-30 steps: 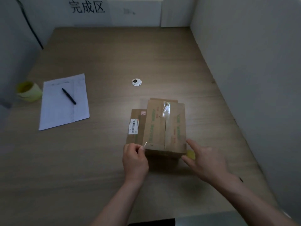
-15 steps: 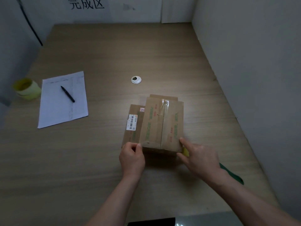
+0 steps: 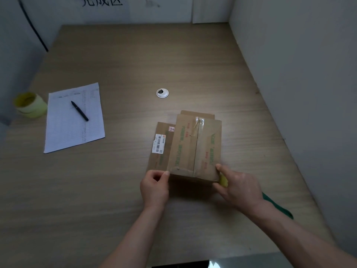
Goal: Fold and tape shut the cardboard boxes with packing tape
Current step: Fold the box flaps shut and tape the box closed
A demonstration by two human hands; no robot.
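A brown cardboard box [image 3: 195, 147] with green print lies on the table, its top flaps folded shut, with clear tape crumpled at the seam's far end. My left hand [image 3: 154, 187] pinches what looks like a clear tape end at the box's near left corner. My right hand [image 3: 239, 187] is at the near right corner, fingertips on the top edge, closed around a yellow tape roll [image 3: 223, 180] that is mostly hidden by the palm. A barcode label [image 3: 158, 143] is stuck on the lower left flap.
A second yellow tape roll [image 3: 31, 105] stands at the far left by a paper sheet [image 3: 74, 128] with a black pen [image 3: 79, 110]. A round cable grommet [image 3: 162, 93] sits beyond the box. A green object [image 3: 278, 206] lies under my right forearm. Walls close the right and back.
My right hand has moved in to the box's near right corner and now touches its edge. The left hand stays pinched at the near left corner.
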